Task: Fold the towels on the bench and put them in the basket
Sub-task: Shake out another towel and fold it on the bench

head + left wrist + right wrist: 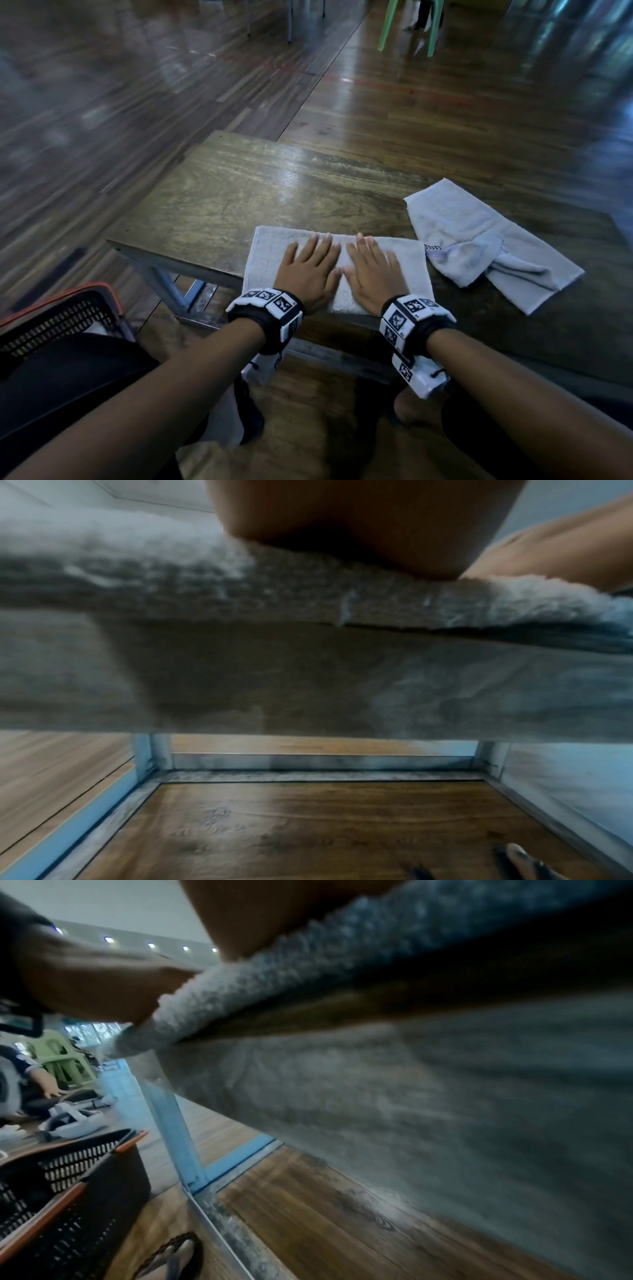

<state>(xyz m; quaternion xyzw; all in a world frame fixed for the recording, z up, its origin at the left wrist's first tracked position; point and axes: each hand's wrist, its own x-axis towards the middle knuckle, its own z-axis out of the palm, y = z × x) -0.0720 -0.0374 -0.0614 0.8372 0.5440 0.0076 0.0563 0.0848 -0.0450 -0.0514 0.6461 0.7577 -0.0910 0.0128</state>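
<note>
Both hands lie flat, pressing the towel (339, 270).
Its near edge hangs off the bench (212, 192); it may slip down.

The left hand (310, 270) and right hand (371, 270) grasp nothing.

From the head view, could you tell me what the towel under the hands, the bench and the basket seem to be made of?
The towel looks like pale terry cloth, with fuzzy loops along its edge. The bench top looks like worn, slightly glossy wood with visible grain; its frame seems painted metal. The basket appears to be black perforated plastic with an orange rim.

Pale grey towels (270, 250), seemingly black, orange-rimmed basket (65, 318).
</note>
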